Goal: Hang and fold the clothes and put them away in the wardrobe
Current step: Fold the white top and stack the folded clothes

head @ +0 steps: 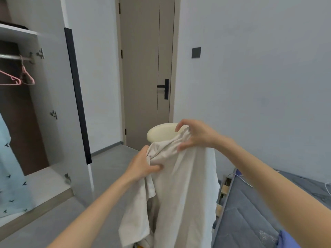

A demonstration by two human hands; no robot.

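A cream-white garment (180, 190) hangs in front of me, held up by its top edge. My left hand (143, 165) grips bunched fabric at its upper left. My right hand (195, 135) pinches the top edge higher and to the right. The cloth drapes down past the bottom of the view. The open wardrobe (26, 104) stands at the left, with a metal rail (16, 57) carrying two empty pink hangers (26, 76). A light blue garment with small dark birds (10, 176) hangs low inside it.
The wardrobe door (78, 97) with a long black handle stands open between me and the closed room door (146, 72). A round cream stool top (161, 132) shows behind the garment. A grey mattress (250, 212) with white cables lies at the right.
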